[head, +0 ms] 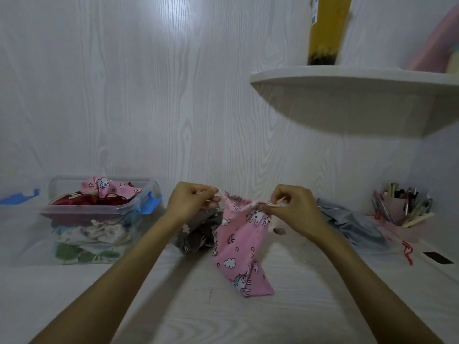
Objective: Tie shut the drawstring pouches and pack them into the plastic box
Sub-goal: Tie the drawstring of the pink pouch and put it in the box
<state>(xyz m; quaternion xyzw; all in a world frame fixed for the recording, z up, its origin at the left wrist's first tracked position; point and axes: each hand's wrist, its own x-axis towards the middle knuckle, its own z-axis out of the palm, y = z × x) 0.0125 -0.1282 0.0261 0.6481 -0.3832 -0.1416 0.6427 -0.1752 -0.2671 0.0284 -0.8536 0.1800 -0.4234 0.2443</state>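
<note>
A pink unicorn-print drawstring pouch (239, 247) hangs above the white table, its mouth gathered between my two hands. My left hand (190, 203) pinches the cream drawstring at the pouch's left end. My right hand (290, 207) pinches the cord at its right end. The clear plastic box (99, 212) with blue clips stands at the left, filled with several pouches; a pink one and a dark red one lie on top. A grey patterned pouch (196, 232) lies on the table behind my left wrist.
A grey-blue cloth (352, 224) lies at the right, with a red cord (407, 249) beside it. A pink holder of pens (402, 207) stands at the far right. A white shelf (360, 95) juts out overhead on the right. A blue lid piece (19, 196) sits far left.
</note>
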